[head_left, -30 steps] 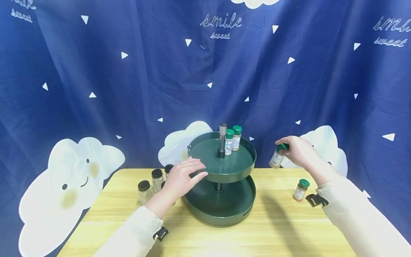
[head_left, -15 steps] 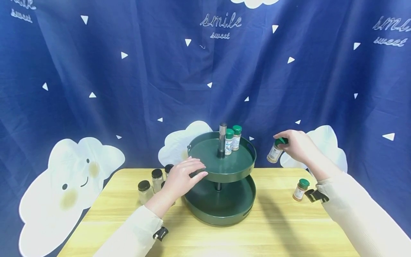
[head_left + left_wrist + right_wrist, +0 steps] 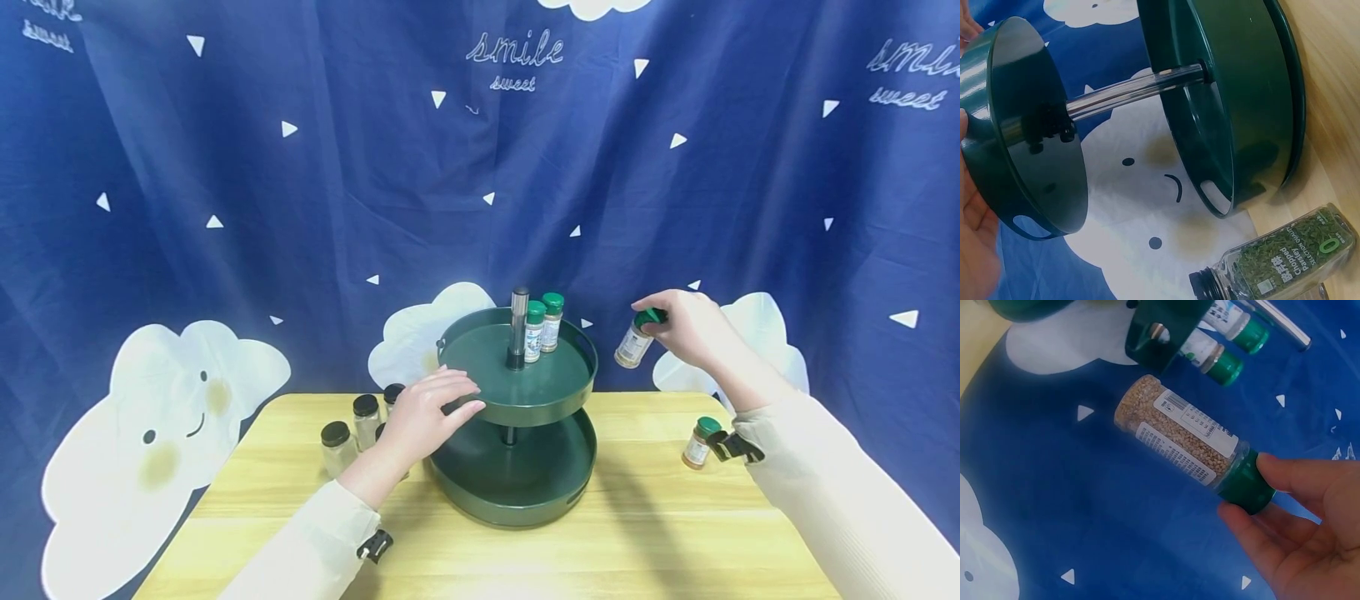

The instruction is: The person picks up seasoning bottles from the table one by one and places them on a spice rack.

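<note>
A dark green two-tier turntable rack (image 3: 517, 500) stands on the table. My left hand (image 3: 429, 417) rests on the left rim of its upper tray, fingers extended, as the left wrist view also shows. To the right, my right hand (image 3: 690, 329) pinches the green cap of a spice jar (image 3: 633, 346), which hangs tilted in the air. Pale grains fill this spice jar (image 3: 1179, 431), with white labels on its side. Two more green-capped spice jars (image 3: 534, 333) stand on the upper tray beside the centre post (image 3: 518, 333). The lower tray holds nothing visible.
Several black-capped jars (image 3: 367, 421) stand left of the rack, partly behind my left hand; one holds chopped parsley (image 3: 1291, 253). Another green-capped jar (image 3: 699, 442) stands on the table (image 3: 480, 567) at the right, near my sleeve. A blue curtain (image 3: 480, 183) hangs behind.
My right hand has moved up and slightly left with the spice jar, which tilts more. The left hand and the rack have stayed put.
</note>
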Demonstrator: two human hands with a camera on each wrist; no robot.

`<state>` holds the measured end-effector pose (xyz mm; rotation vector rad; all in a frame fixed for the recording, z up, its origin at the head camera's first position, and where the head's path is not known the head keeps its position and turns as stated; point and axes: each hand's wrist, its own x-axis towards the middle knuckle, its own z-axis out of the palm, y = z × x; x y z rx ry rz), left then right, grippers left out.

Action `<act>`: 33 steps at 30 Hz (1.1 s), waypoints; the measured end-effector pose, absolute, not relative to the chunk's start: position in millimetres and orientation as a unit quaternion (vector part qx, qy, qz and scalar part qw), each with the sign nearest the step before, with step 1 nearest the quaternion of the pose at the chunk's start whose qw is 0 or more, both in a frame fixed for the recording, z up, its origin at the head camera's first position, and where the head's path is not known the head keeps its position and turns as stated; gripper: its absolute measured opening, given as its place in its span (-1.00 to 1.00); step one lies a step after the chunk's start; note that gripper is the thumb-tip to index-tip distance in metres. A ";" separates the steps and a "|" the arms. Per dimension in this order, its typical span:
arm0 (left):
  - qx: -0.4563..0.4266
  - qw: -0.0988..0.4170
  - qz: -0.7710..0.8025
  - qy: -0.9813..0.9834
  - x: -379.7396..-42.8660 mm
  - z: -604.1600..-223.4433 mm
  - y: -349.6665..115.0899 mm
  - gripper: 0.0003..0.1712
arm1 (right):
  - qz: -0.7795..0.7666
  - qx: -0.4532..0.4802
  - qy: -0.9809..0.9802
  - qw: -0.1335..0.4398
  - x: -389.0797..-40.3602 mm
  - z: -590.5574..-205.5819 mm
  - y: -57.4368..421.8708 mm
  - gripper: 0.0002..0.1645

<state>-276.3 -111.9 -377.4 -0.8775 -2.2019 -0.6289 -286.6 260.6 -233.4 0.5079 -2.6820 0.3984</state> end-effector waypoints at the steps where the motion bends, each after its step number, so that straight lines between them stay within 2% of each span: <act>1: -0.337 0.338 -0.242 -0.845 -276.3 -377.5 -111.9 -0.70 | 0.143 0.182 -0.954 0.192 -286.5 -232.1 259.8 -0.63; 33: -0.335 0.333 -0.246 -0.846 -275.7 -377.2 -112.4 -0.68 | 0.184 0.199 -0.944 0.189 -283.8 -218.6 225.6 -0.60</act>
